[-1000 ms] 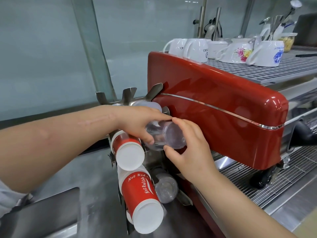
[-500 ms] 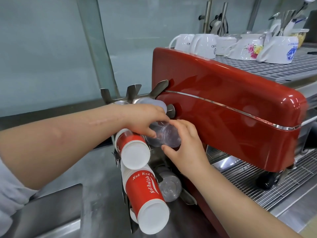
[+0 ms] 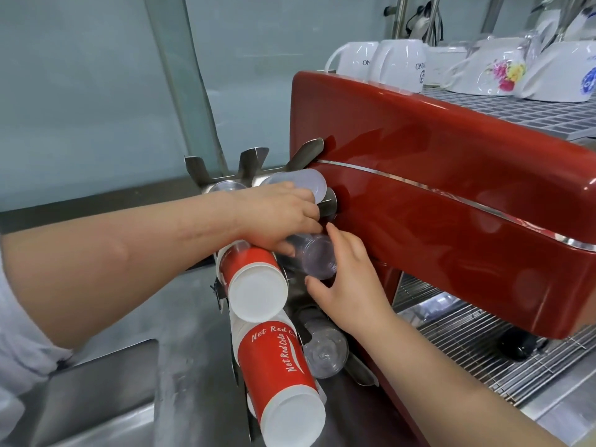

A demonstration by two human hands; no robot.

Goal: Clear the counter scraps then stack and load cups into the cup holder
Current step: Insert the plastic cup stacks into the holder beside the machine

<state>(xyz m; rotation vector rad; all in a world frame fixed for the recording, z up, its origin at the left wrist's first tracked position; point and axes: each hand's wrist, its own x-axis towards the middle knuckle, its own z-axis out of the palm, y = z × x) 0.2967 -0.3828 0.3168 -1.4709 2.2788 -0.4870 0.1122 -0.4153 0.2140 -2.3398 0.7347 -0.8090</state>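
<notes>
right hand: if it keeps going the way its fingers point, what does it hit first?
Probably the clear plastic cup. The right hand points up and left, its fingertips already at the cup's base. Behind it sits the cup holder; depth is unclear.

My left forearm extends in from the left edge, bare from the sleeve to the wrist. My left hand (image 3: 277, 217) is palm down, its fingers (image 3: 287, 250) curled in a closed grasp. My right forearm rises from the lower right corner. My right hand (image 3: 350, 279) is open, its fingers (image 3: 333, 233) spread and slightly bent, thumb extended to the left.
</notes>
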